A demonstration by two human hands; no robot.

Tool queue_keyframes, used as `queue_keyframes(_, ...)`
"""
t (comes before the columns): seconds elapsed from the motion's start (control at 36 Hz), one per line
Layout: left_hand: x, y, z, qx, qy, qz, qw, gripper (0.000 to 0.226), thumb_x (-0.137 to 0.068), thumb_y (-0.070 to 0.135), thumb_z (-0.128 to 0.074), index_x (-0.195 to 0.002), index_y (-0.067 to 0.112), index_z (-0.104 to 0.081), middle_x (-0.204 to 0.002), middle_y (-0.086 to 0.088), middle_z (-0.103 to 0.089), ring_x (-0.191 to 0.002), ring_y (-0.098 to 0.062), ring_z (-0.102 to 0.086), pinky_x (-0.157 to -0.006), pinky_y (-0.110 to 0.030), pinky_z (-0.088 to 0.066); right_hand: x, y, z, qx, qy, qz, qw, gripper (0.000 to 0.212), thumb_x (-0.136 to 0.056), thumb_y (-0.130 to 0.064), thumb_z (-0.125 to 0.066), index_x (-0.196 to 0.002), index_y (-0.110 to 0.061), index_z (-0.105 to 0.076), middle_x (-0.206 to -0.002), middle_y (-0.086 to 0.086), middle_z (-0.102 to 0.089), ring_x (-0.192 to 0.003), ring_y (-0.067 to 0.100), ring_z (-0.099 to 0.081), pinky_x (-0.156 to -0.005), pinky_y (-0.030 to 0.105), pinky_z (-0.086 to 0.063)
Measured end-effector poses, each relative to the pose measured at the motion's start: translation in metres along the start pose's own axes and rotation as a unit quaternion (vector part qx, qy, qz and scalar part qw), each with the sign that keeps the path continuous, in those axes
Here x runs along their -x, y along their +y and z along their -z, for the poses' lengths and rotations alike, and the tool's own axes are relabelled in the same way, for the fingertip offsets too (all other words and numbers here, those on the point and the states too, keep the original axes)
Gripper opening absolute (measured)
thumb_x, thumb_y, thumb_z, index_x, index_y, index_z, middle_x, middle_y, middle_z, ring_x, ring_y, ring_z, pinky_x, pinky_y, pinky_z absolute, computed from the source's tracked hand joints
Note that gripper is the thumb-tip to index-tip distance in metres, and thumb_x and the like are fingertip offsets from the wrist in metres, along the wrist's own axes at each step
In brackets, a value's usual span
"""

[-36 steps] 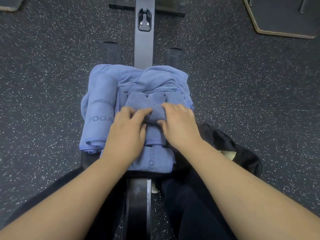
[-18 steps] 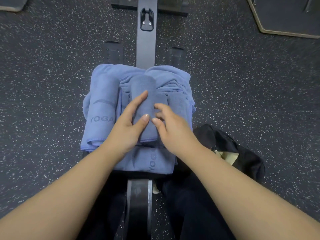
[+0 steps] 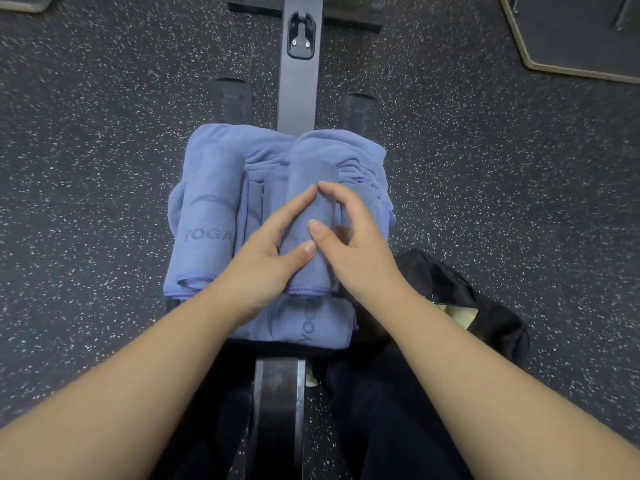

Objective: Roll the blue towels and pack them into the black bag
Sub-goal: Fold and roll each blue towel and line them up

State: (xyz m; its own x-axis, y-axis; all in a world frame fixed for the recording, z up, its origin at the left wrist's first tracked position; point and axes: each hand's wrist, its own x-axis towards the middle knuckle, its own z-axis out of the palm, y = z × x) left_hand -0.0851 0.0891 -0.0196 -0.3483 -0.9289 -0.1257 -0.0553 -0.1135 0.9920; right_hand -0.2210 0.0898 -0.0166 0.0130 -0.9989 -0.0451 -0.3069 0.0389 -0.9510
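- On the bench's tabletop (image 3: 277, 344), I see the blue towels piled, and both my hands meet over the middle roll (image 3: 310, 202).
- My left hand (image 3: 266, 258) has its grip curled round the roll's left side, thumb laid across it.
- My right hand (image 3: 349, 244) closes its grip from the right, fingertips on top.
- A finished roll (image 3: 207, 216) marked YOGA lies just left.
- The black bag (image 3: 460, 306) sits on the floor, right of my right wrist.

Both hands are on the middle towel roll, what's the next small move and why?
Probably lift the middle roll with both hands, left hand and right hand, toward the black bag on the right: it looks fully rolled, and the bag lies close by.
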Motion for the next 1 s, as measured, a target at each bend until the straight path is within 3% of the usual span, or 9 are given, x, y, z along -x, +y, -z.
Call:
queue_keyframes(0.14, -0.003, -0.001, 0.002, -0.024, -0.031, -0.006, 0.999, 0.058, -0.096, 0.000, -0.051, -0.138, 0.036, -0.034, -0.149, 0.016, -0.036, -0.136, 0.004, -0.033, -0.116, -0.028, -0.027, -0.001, 0.000, 0.003, 0.027, 0.003, 0.006, 1.000, 0.048, -0.088, -0.014, -0.060, -0.128, -0.037, -0.046, -0.136, -0.001, -0.046, -0.121, -0.010, -0.040, -0.107, 0.023, -0.036)
queue_keyframes(0.25, -0.005, -0.001, 0.011, -0.156, 0.005, -0.056, 0.986, 0.051, -0.098, 0.004, -0.046, -0.132, 0.040, -0.036, -0.137, 0.022, -0.043, -0.124, 0.019, -0.036, -0.103, -0.004, -0.026, -0.006, -0.001, 0.002, 0.051, 0.006, 0.017, 0.999, 0.048, -0.091, -0.008, -0.057, -0.132, -0.031, -0.044, -0.136, 0.000, -0.045, -0.121, -0.010, -0.036, -0.110, 0.036, -0.035)
queue_keyframes(0.31, -0.005, 0.001, 0.022, -0.254, 0.049, -0.094, 0.961, 0.048, -0.094, 0.005, -0.046, -0.135, 0.029, -0.043, -0.130, 0.016, -0.048, -0.119, 0.013, -0.042, -0.099, -0.001, -0.025, -0.009, -0.001, -0.001, 0.057, 0.011, 0.019, 0.998, 0.048, -0.092, -0.008, -0.057, -0.131, -0.033, -0.043, -0.136, 0.000, -0.045, -0.119, -0.012, -0.036, -0.109, 0.038, -0.035)
queue_keyframes(0.42, -0.006, 0.006, 0.049, -0.376, 0.175, -0.105, 0.904, 0.049, -0.085, 0.001, -0.042, -0.129, 0.014, -0.057, -0.130, -0.004, -0.054, -0.123, -0.018, -0.044, -0.106, -0.019, -0.027, -0.016, 0.000, -0.007, 0.084, 0.016, 0.008, 0.996, 0.046, -0.094, -0.012, -0.056, -0.135, -0.029, -0.046, -0.136, -0.005, -0.043, -0.110, -0.018, -0.034, -0.109, 0.032, -0.034)
queue_keyframes(0.58, -0.008, 0.001, 0.065, -0.439, 0.245, 0.052, 0.863, 0.045, -0.095, 0.013, -0.050, -0.139, 0.022, -0.048, -0.153, -0.010, -0.028, -0.146, -0.027, -0.013, -0.115, -0.046, -0.015, -0.031, -0.011, -0.029, 0.095, 0.015, -0.016, 0.995, 0.045, -0.095, -0.013, -0.054, -0.137, -0.026, -0.046, -0.134, -0.002, -0.040, -0.120, 0.003, -0.039, -0.108, 0.028, -0.032)
queue_keyframes(0.64, -0.009, -0.002, 0.064, -0.428, 0.240, 0.107, 0.864, 0.048, -0.097, 0.020, -0.049, -0.143, 0.030, -0.040, -0.157, -0.009, -0.019, -0.148, -0.025, -0.003, -0.115, -0.050, -0.013, -0.035, -0.012, -0.037, 0.098, 0.008, -0.023, 0.995, 0.045, -0.095, -0.013, -0.054, -0.137, -0.025, -0.046, -0.136, 0.001, -0.040, -0.109, -0.004, -0.037, -0.105, 0.018, -0.029)
queue_keyframes(0.72, -0.010, -0.010, 0.066, -0.396, 0.226, 0.116, 0.882, 0.052, -0.096, 0.024, -0.050, -0.145, 0.036, -0.035, -0.156, -0.012, -0.017, -0.146, -0.026, -0.009, -0.114, -0.053, -0.019, -0.039, -0.012, -0.049, 0.118, 0.012, -0.023, 0.993, 0.044, -0.095, -0.010, -0.052, -0.138, -0.020, -0.046, -0.135, 0.005, -0.040, -0.091, -0.012, -0.030, -0.086, -0.005, -0.021)
queue_keyframes(0.89, -0.014, -0.019, 0.067, -0.332, 0.202, 0.078, 0.918, 0.054, -0.095, 0.013, -0.046, -0.145, 0.030, -0.034, -0.151, -0.006, -0.028, -0.144, -0.018, -0.014, -0.114, -0.041, -0.021, -0.041, -0.015, -0.069, 0.149, 0.002, -0.038, 0.988, 0.045, -0.097, -0.011, -0.048, -0.141, -0.020, -0.044, -0.138, 0.004, -0.034, -0.112, 0.013, -0.045, -0.081, 0.010, -0.025)
queue_keyframes(1.0, -0.012, -0.019, 0.068, -0.326, 0.187, 0.069, 0.924, 0.053, -0.097, 0.010, -0.042, -0.146, 0.027, -0.032, -0.151, -0.003, -0.027, -0.143, -0.012, -0.016, -0.103, -0.022, -0.018, -0.041, -0.015, -0.071, 0.139, 0.003, -0.048, 0.989, 0.044, -0.097, -0.010, -0.048, -0.141, -0.019, -0.045, -0.139, 0.005, -0.034, -0.112, 0.012, -0.045, -0.082, 0.005, -0.022)
